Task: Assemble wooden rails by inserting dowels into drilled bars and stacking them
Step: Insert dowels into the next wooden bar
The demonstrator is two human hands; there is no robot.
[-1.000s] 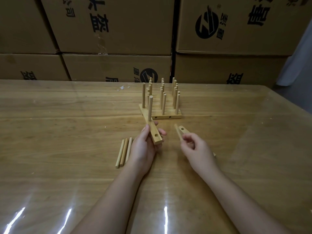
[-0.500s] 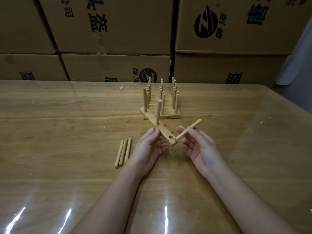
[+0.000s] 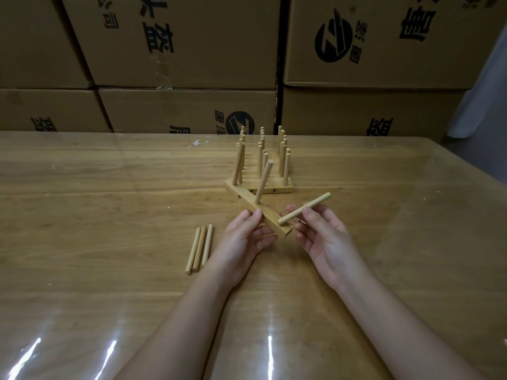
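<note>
Drilled bar at frame centre, near end lifted, far end by the finished rail stack; whether it touches the stack, can't tell. Two dowels stand in it, near hole unfilled. Left hand grips bar's near end, thumb on top. Right hand pinches loose dowel mid-length, tip at the bar. Likely light, stiff, smooth; hold dowel near the entering end. Three spare dowels lower left on counter. Cardboard boxes behind.

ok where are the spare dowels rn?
Head view: three loose dowels lie side by side on the table, just left of the left hand that holds the bar.
</note>
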